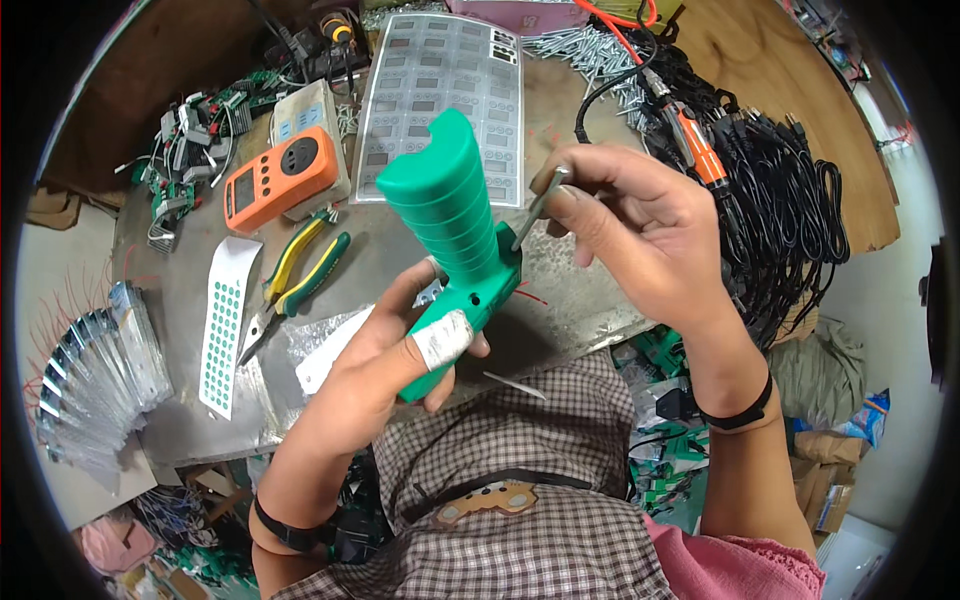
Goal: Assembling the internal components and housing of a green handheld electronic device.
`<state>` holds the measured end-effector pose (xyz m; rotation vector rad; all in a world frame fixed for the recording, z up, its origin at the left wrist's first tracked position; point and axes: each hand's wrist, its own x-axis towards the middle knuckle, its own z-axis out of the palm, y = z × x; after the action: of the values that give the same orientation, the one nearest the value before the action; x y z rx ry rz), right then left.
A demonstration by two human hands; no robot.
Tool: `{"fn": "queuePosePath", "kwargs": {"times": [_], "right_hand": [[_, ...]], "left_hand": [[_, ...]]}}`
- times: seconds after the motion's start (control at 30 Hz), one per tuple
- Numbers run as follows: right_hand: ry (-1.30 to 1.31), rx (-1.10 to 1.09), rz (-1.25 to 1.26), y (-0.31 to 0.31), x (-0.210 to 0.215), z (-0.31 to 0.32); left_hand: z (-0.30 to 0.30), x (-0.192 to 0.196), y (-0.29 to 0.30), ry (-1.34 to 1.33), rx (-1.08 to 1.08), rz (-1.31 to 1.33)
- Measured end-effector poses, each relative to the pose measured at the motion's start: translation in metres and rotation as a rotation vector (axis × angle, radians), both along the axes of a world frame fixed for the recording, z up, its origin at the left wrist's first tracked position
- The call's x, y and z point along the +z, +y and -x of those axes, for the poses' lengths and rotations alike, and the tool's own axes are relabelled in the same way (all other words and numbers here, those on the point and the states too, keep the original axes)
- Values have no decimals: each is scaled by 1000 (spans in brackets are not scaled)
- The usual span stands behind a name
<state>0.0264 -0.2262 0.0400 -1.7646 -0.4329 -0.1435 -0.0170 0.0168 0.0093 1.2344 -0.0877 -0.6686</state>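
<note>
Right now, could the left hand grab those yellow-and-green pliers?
Probably not as it is: the left hand is wrapped around the green plastic housing. Freed of that, likely yes, since the pliers lie close by, ahead and to its left, with their handles uncovered.

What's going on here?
Someone's left-hand grip holds a green plastic housing with a ribbed handle. Their right-hand grip pinches a slim silver metal rod, its lower end at the housing's side; whether it's inserted isn't clear. Yellow-and-green-handled metal pliers lie on the grey metal table.
</note>
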Motion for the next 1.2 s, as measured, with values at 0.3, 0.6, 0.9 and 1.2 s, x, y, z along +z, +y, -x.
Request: {"fn": "queuePosePath", "kwargs": {"times": [0.3,0.6,0.9,1.2], "right_hand": [[-455,72,484,1,-6,7],[246,431,793,-9,-34,103],[231,513,798,-5,-86,115],[28,164,62,30,6,31]], "left_hand": [[2,-5,8,16,71,1],[18,-4,28,-161,256,-180],[24,-4,23,-84,223,-182],[16,8,-8,-11,211,-177]]}}
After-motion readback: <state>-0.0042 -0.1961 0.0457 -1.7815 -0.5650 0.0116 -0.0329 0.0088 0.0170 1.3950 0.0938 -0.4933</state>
